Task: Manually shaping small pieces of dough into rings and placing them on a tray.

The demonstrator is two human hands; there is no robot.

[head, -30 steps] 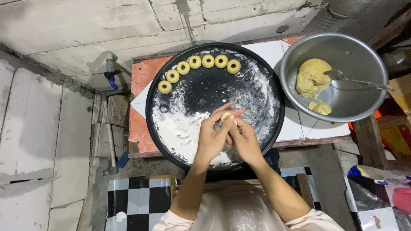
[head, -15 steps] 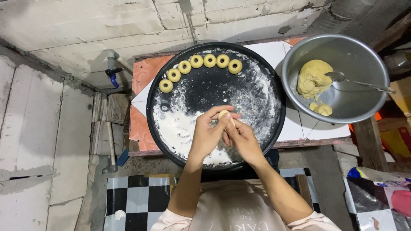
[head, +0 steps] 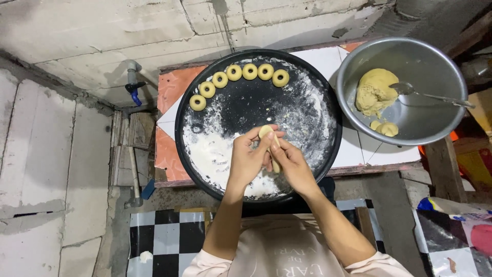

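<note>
My left hand (head: 248, 160) and my right hand (head: 291, 164) meet over the near half of a round black tray (head: 335, 128) dusted with white flour. Between their fingertips they pinch a small pale piece of dough (head: 266, 132). Several ring-shaped dough pieces (head: 236, 78) lie in an arc along the tray's far rim. To the right stands a metal bowl (head: 441, 66) that holds a lump of yellow dough (head: 375, 91), a few small dough bits (head: 385, 127) and a spoon (head: 425, 95).
The tray and bowl rest on a small orange and white tiled table (head: 171, 87) against a rough concrete wall. A tap with a blue handle (head: 134, 91) sticks out at the left. Black and white checked floor (head: 164, 241) lies below.
Both hands have stayed over the tray, working the dough piece; the fingers have shifted slightly and the dough now shows at the fingertips.
</note>
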